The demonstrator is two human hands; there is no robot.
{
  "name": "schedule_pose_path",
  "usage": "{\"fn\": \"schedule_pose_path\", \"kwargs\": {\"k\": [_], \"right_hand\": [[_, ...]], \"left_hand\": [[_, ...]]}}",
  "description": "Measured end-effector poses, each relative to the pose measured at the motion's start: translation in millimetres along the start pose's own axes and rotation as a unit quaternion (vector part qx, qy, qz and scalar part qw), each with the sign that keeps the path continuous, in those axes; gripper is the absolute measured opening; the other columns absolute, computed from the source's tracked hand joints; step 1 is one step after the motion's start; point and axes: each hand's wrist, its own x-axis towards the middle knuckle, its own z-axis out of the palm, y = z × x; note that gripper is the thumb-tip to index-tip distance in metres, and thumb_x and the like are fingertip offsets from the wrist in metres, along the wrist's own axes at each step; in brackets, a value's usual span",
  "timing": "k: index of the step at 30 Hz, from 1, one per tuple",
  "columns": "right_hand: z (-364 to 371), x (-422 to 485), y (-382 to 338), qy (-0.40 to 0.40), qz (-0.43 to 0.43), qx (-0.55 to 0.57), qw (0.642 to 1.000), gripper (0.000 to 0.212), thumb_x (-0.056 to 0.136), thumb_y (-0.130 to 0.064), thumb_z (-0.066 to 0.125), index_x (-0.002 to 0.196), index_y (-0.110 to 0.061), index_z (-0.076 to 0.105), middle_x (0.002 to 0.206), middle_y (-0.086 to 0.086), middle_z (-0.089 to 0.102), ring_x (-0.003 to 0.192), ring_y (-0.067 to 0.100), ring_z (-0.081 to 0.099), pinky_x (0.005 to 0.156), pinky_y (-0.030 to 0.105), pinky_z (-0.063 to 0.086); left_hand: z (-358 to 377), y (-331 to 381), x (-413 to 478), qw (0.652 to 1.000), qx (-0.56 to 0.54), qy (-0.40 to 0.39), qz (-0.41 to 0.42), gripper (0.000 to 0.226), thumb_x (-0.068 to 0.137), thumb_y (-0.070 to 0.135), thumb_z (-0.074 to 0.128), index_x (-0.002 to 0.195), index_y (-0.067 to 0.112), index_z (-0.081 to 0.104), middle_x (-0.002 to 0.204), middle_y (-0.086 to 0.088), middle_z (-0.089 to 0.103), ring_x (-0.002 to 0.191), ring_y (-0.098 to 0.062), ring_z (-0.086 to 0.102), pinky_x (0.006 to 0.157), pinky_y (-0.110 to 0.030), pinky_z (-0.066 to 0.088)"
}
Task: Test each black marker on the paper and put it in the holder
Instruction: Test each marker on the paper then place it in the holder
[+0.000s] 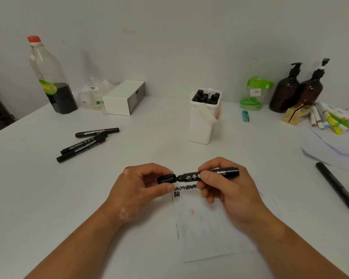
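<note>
Over the white bench [48,198], the right grip [228,190] is clamped round the barrel of a thick black marker with white lettering [187,176], thumb on the near side and fingers curled over the top, holding it level just above the sheet. The left grip [137,190] pinches the marker's short black cap [166,178] between thumb and curled fingers; the cap meets the marker's left end, though whether it is fully seated cannot be told. Beneath both lies a white sheet of paper [210,228] with black zigzag scribbles [185,187] along its far edge. Beyond it stands a tall white rectangular plastic holder [199,127], its top crowded with black marker ends [206,96]. To the left, well apart, a few slim black markers [85,143] lie in a loose cluster; to the right a long black pen [338,188] lies alone. Against the wall stand a clear bottle with a red cap [50,77], a white box [125,97] and two brown pump bottles [296,87].
</note>
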Motion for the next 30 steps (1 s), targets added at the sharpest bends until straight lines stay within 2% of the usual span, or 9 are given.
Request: {"fn": "schedule_pose_path", "kwargs": {"k": [4,9,11,13,16,19,24,30], "right_hand": [[3,-2,-1,-0.013,0.006,-0.044,0.999,0.014,0.077,-0.02,0.077,0.091,-0.02,0.08,0.075,0.014,0.075,0.061,0.022,0.067,0.053,0.028,0.051],[0,-1,-5,0.017,-0.004,-0.087,0.996,0.017,0.072,-0.025,0.084,0.086,-0.027,0.075,0.073,0.012,0.076,0.059,0.021,0.07,0.053,0.026,0.053],[-2,-1,-5,0.017,-0.009,-0.112,0.994,0.015,0.074,-0.023,0.086,0.084,-0.027,0.075,0.069,0.01,0.075,0.054,0.019,0.066,0.052,0.024,0.052],[-3,0,-4,0.012,-0.015,-0.137,0.99,0.016,0.078,-0.021,0.088,0.082,-0.027,0.074,0.064,0.007,0.073,0.049,0.018,0.059,0.051,0.024,0.05],[-1,-2,-4,0.009,-0.018,-0.137,0.99,0.014,0.075,-0.029,0.084,0.08,-0.026,0.071,0.059,0.002,0.068,0.047,0.015,0.054,0.049,0.023,0.046],[0,-1,-3,-0.005,-0.019,-0.143,0.99,0.015,0.076,-0.034,0.08,0.081,-0.025,0.069,0.064,-0.001,0.07,0.048,0.012,0.053,0.048,0.021,0.043],[3,-2,-2,-0.016,-0.003,-0.117,0.993,0.013,0.08,-0.03,0.078,0.082,-0.023,0.067,0.065,0.003,0.071,0.051,0.014,0.051,0.047,0.021,0.041],[5,-4,-4,-0.025,0.022,-0.077,0.996,0.016,0.085,-0.02,0.08,0.083,-0.015,0.065,0.061,0.003,0.067,0.05,0.014,0.05,0.045,0.02,0.041]], "left_hand": [[4,1,-1,1.0,-0.01,-0.014,0.019,0.025,0.07,0.028,0.085,0.093,0.025,0.077,0.085,-0.001,0.076,0.075,-0.011,0.069,0.07,-0.018,0.052],[4,-2,0,0.999,0.029,-0.004,0.038,0.03,0.074,0.046,0.079,0.099,0.029,0.073,0.084,0.003,0.072,0.072,-0.015,0.062,0.067,-0.024,0.051],[4,-3,0,0.997,0.056,-0.01,0.047,0.035,0.079,0.053,0.072,0.103,0.028,0.069,0.079,0.005,0.068,0.067,-0.02,0.056,0.064,-0.028,0.048],[6,-4,-1,0.998,0.035,-0.031,0.051,0.033,0.086,0.052,0.067,0.105,0.026,0.064,0.075,0.002,0.064,0.064,-0.017,0.054,0.062,-0.029,0.048],[10,-3,-3,0.997,0.023,-0.05,0.048,0.034,0.092,0.05,0.058,0.108,0.02,0.056,0.069,0.002,0.057,0.063,-0.018,0.049,0.061,-0.036,0.043],[11,-4,-3,0.998,0.015,-0.054,0.04,0.033,0.093,0.049,0.055,0.106,0.019,0.052,0.066,0.003,0.05,0.063,-0.023,0.042,0.062,-0.041,0.038],[14,0,-5,0.997,-0.029,-0.054,0.045,0.028,0.093,0.047,0.052,0.1,0.019,0.049,0.066,0.001,0.045,0.062,-0.019,0.042,0.058,-0.026,0.038],[15,-2,-5,0.994,-0.073,-0.072,0.044,0.029,0.096,0.042,0.051,0.099,0.014,0.045,0.066,-0.002,0.04,0.061,-0.023,0.031,0.057,-0.031,0.03]]}}
